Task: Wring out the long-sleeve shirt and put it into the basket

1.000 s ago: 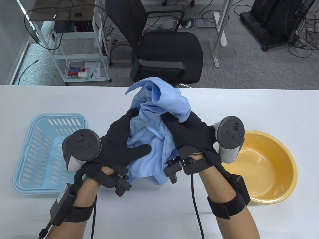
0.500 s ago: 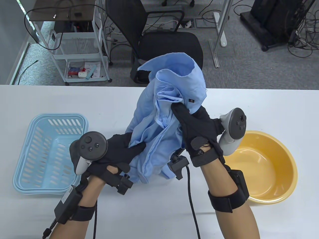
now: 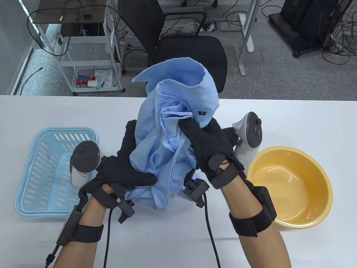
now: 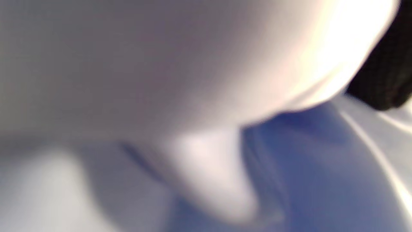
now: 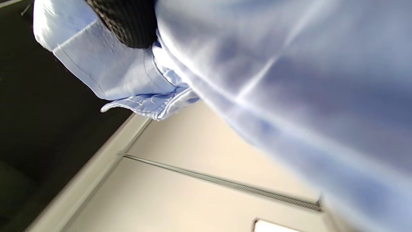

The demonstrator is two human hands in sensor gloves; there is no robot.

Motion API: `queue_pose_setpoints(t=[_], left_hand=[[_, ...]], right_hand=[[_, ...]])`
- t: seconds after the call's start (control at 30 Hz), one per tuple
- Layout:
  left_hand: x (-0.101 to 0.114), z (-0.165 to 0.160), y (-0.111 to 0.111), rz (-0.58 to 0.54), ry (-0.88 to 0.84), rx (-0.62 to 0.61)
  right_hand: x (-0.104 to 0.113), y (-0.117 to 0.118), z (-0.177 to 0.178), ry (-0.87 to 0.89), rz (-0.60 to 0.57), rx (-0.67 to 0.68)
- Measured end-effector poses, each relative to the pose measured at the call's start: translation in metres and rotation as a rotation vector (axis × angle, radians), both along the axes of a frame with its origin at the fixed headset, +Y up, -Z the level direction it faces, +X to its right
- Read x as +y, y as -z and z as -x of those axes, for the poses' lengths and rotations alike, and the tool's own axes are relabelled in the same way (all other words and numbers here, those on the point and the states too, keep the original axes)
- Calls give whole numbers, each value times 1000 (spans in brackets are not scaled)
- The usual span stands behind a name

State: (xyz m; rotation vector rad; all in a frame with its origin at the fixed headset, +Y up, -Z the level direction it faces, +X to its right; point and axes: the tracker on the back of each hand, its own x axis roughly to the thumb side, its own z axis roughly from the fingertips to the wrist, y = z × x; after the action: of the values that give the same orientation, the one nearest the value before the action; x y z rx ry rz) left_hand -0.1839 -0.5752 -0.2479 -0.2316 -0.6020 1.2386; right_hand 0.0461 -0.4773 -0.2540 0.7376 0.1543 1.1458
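Note:
The light-blue long-sleeve shirt (image 3: 170, 134) is bunched upright above the middle of the table, its collar at the top. My right hand (image 3: 207, 139) grips the shirt near the collar, thumb pressed into the folds. My left hand (image 3: 125, 167) holds its lower left side, fingers behind the cloth and thumb across the front. The light-blue slatted basket (image 3: 33, 173) stands on the table to the left, apart from the shirt. Blurred blue cloth (image 4: 305, 167) fills the left wrist view. In the right wrist view the shirt (image 5: 289, 80) hangs close, with a gloved fingertip (image 5: 128, 22) on it.
A yellow basin (image 3: 323, 192) stands at the right, next to my right forearm. A black office chair (image 3: 189, 53) is behind the table's far edge, with a white trolley (image 3: 86, 58) at back left. Cables trail from both wrists over the near table.
The shirt was lifted and its collar opened out upward, then the bundle drifted left. My left hand shifted its hold and now reaches higher round the left side.

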Motion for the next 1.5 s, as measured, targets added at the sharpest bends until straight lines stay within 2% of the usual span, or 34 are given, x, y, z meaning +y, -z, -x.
queue_pose_setpoints(t=[0.07, 0.1, 0.23, 0.4, 0.47, 0.57, 0.63, 0.73, 0.9, 1.07, 1.17, 1.27, 1.4, 1.5], left_hand=[[5, -13, 3, 1, 31, -97], [7, -17, 2, 2, 61, -106], [7, -18, 1, -1, 5, -32], [2, -9, 0, -11, -14, -54], [-9, -4, 2, -8, -19, -145], [-29, -3, 2, 86, -130, -364], [-34, -7, -2, 97, -144, -427], [-30, -16, -4, 43, -2, -330], [-22, -26, -4, 42, 23, -128], [-28, -21, -2, 77, -10, -175], [-31, -23, -6, 127, 5, -275], [-31, -19, -9, 93, 7, -279], [-29, -11, -14, 110, -97, -326], [-25, -3, -18, 96, -183, -333]], right_hand=[[7, -2, 7, -8, -22, -22], [12, -2, 9, -32, -55, -68], [28, -5, 4, -132, -119, -161], [33, -8, 1, -78, -98, -139], [35, -10, 2, -72, -106, -150], [40, -10, 4, -56, -118, -155], [39, -10, 8, -59, -116, -157], [34, -6, 16, -53, -104, -146], [29, 1, 16, -43, -72, -129], [27, 6, 0, -14, -10, -170], [24, 10, -10, -17, 10, -201], [20, 16, -22, -10, 53, -231], [6, 28, -42, -41, 130, -317], [-15, 40, -60, -82, 197, -418]])
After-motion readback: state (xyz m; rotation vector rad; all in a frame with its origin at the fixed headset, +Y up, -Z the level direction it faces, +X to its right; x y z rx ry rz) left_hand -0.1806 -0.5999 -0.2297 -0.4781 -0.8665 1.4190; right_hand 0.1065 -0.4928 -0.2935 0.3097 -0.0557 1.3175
